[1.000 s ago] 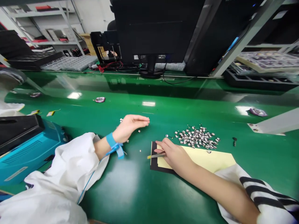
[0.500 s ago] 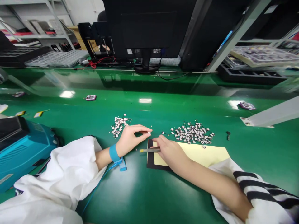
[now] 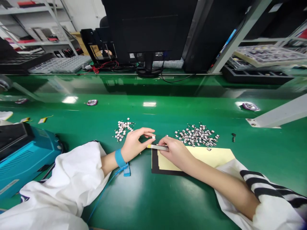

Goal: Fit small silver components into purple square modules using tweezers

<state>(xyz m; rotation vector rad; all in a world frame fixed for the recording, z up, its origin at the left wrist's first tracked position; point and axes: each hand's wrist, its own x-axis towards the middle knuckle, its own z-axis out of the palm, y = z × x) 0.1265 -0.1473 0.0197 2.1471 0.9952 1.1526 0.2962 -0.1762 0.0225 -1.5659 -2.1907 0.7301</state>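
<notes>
My left hand (image 3: 134, 142), with a blue wrist strap (image 3: 120, 158) on its wrist, pinches a small white part (image 3: 153, 137) between thumb and fingertips. Close by on the right, my right hand (image 3: 176, 153) is closed around a slim flat grey tool (image 3: 158, 147). The tool's yellow end points left, near my left thumb; its other end is hidden in the hand. Behind my left hand lies a small pile of white parts with short dark leads (image 3: 122, 129). A larger pile of the same parts (image 3: 198, 135) lies beyond my right hand.
Under my right forearm lies a yellow sheet (image 3: 216, 156) on a black board (image 3: 155, 163). A teal machine (image 3: 35, 153) stands at left. A white metal post (image 3: 278, 111) rises at right. A monitor (image 3: 151, 28) stands behind the green table. A blue cord (image 3: 100, 198) trails from the strap.
The grey tool in my right hand has risen and its yellow end has come nearer to my left thumb. My left hand still pinches the white part. The view has shifted slightly.
</notes>
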